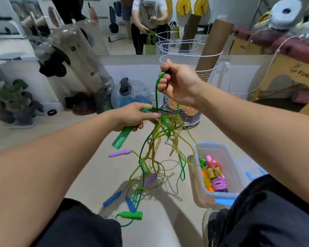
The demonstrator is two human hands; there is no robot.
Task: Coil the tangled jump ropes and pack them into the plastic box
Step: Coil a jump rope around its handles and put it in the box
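Note:
My left hand (132, 116) grips a green jump rope handle (121, 137) and pinches the green cord beside it. Up and to the right, my right hand (177, 82) is closed on a loop of the same green cord (156, 90), pulling it taut. Below both hands hangs a tangle of green and yellowish ropes (159, 145). Purple handles (119, 153) dangle in the tangle. On the floor lie a second green handle (132, 215) and two blue handles (112, 198). The clear plastic box (200, 186) at lower right holds coiled pink and orange ropes (215, 177).
A white wire basket (187, 114) with cardboard tubes stands just behind my hands. A large water jug (130, 93) and tall plastic bottles sit to the left. A mirror behind shows a person's reflection. Wooden furniture stands at the right. My knees frame the bottom.

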